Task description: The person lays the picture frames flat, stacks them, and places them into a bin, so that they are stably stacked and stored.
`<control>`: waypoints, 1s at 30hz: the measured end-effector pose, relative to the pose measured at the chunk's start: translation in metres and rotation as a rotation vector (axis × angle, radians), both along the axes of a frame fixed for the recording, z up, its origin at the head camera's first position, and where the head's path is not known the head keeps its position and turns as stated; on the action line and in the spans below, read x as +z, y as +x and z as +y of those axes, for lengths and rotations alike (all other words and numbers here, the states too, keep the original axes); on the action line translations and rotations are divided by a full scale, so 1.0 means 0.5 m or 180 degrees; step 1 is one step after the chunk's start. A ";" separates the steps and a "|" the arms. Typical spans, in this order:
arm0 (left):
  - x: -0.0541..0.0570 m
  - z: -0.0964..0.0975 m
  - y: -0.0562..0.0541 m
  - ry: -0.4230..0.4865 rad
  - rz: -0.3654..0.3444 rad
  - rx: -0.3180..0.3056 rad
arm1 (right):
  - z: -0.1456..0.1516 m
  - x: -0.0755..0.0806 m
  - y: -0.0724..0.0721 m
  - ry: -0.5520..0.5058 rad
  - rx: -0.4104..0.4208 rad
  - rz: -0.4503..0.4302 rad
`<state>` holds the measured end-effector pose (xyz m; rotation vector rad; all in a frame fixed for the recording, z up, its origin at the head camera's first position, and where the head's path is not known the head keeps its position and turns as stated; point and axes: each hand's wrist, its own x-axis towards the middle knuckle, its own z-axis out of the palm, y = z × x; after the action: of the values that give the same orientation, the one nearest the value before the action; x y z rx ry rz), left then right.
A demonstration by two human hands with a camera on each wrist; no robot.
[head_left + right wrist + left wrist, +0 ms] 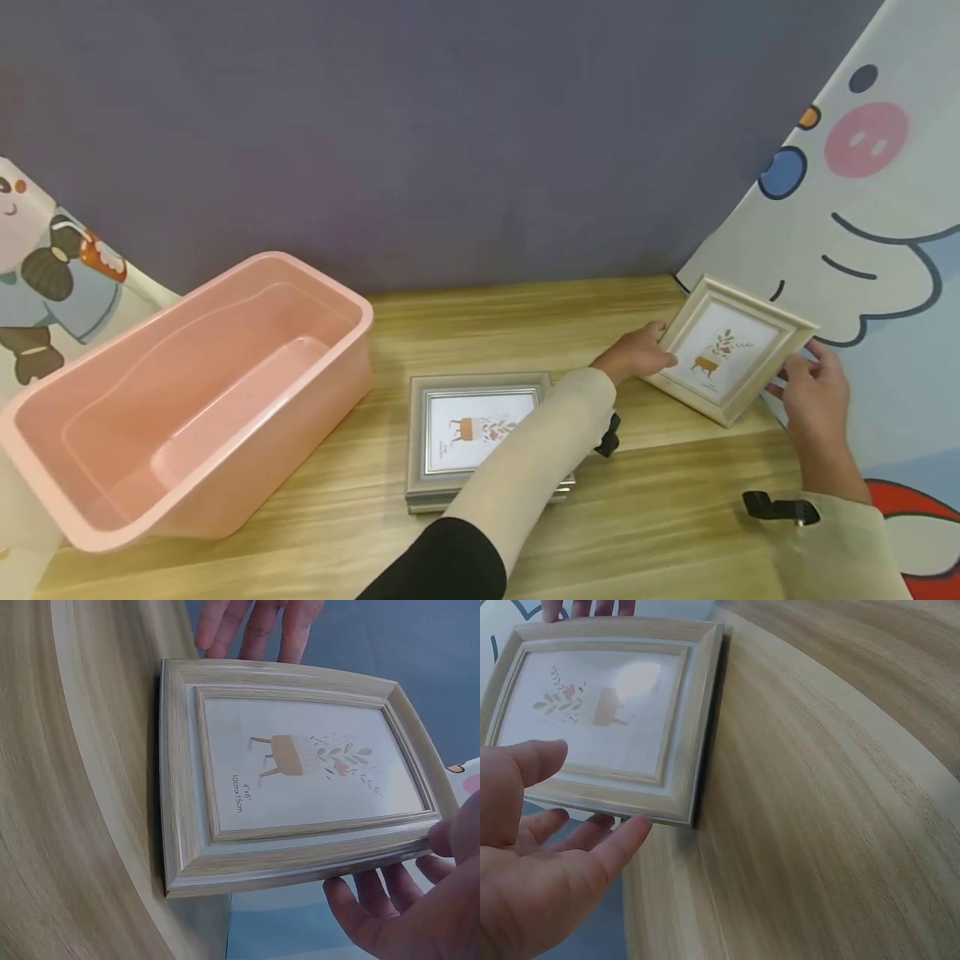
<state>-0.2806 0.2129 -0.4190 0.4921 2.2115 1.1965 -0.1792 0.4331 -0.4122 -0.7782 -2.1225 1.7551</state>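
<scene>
Frame (723,350) sits between both my grips at the right end of the table (465,329), tilted with its printed face up toward the head camera. I cannot tell whether its low edge touches the wood. My left grip (637,354) pinches one long side, thumb over the front border and fingers at the edge. My right grip (821,404) pinches the opposite side, most of its fingers hidden behind the border in the head view; from the right wrist I make out the thumb at a corner and fingertips under the edge. The print shows a brown legged planter with leaves and flowers, and the left wrist view catches a bright glare on it.

Under my left sleeve (532,467), as I look down, a stack (480,429) of silvery frames lies flat, partly covered, with a similar print on top. Well left stands a pink bin (300,433), and a dark backdrop (450,142) rises behind.
</scene>
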 end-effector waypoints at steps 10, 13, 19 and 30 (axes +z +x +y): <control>-0.011 0.017 -0.005 -0.0127 0.0556 0.0354 | 0.005 -0.005 0.000 0.0284 -0.0028 -0.0060; -0.014 0.018 -0.007 -0.0241 0.0676 0.0472 | 0.001 -0.007 -0.003 0.0281 -0.0029 -0.0026; -0.015 0.015 -0.009 -0.0235 0.0722 0.0494 | -0.005 -0.010 0.001 0.0265 0.0045 0.0078; -0.010 0.011 -0.013 -0.0203 0.0611 0.0432 | -0.010 -0.005 0.005 0.0462 0.0109 0.0033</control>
<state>-0.2870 0.2183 -0.4239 0.4535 2.4729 1.1858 -0.1769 0.4282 -0.4146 -0.6966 -2.2391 1.5960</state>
